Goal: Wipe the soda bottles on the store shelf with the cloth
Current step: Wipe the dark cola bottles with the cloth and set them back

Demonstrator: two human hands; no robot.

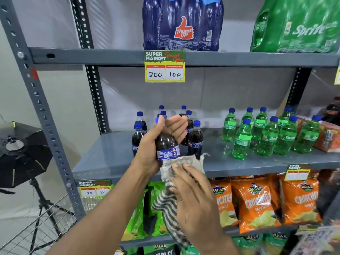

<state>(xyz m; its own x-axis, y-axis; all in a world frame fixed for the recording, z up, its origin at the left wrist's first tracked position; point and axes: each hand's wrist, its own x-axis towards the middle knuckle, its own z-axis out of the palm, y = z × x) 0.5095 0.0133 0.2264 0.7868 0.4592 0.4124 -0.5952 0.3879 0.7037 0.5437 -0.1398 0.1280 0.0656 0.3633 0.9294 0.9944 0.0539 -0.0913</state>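
Note:
My left hand [156,144] grips a dark cola bottle [166,147] with a blue cap and blue label, held in front of the middle shelf [114,153]. My right hand [193,197] presses a grey striped cloth [169,199] against the bottle's lower end; the cloth hangs down below it. Behind the held bottle, several more dark cola bottles [195,139] stand on the shelf. To the right on the same shelf stand several green Sprite bottles [268,135].
Shrink-wrapped cola pack [182,24] and green Sprite pack [298,24] sit on the upper shelf. A price tag [164,66] hangs from its edge. Orange chip bags [257,203] fill the lower shelf. A studio light on a tripod [20,153] and a wire cart [46,227] stand at left.

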